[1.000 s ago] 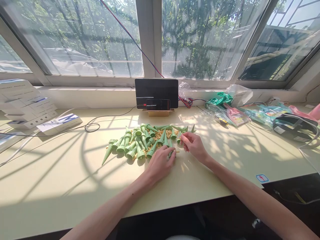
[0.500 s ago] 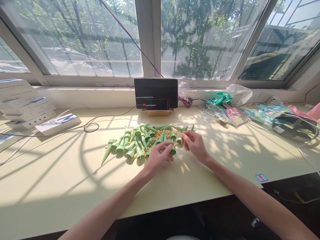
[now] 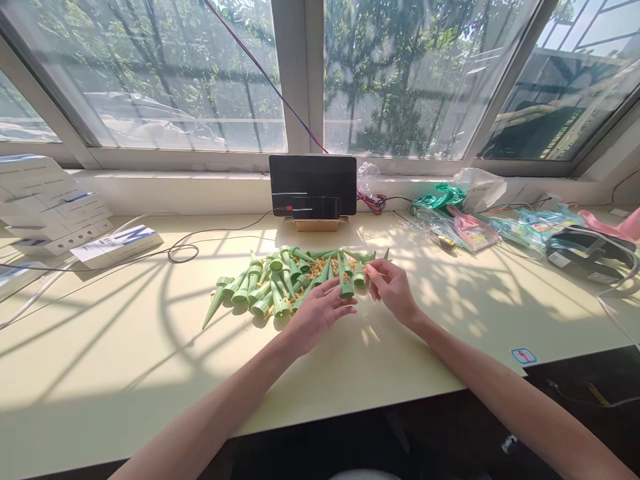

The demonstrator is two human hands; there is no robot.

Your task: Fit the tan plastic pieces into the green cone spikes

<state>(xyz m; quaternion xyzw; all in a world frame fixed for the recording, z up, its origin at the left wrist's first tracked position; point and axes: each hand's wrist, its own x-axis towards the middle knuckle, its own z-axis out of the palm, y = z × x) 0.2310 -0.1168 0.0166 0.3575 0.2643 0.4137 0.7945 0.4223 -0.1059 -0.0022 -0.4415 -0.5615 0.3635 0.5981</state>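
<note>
Pale green hollow plastic cones point(image 3: 280, 303) lie heaped on the table, mixed with small tan pieces point(image 3: 317, 269) that look like wooden pegs. At the heap's front right, my left hand point(image 3: 320, 312) is open, palm partly up and fingers spread. Just beyond its fingertips is one green cone point(image 3: 345, 287), wide end towards me; whether they touch I cannot tell. My right hand point(image 3: 391, 288) is closed in a pinch beside another cone point(image 3: 359, 277). What sits between its thumb and forefinger is too small to make out.
A black tablet point(image 3: 313, 177) with a phone point(image 3: 316, 208) before it leans by the window. White boxes point(image 3: 50, 207) are stacked at the left, and a dark cable point(image 3: 183, 252) loops nearby. Plastic bags point(image 3: 470, 230) and a black strapped device point(image 3: 587, 253) lie at the right.
My left hand has uncurled its fingers and turned its palm upward. The cone beside it now shows more fully, slightly nearer the heap. My right hand has barely moved and stays pinched.
</note>
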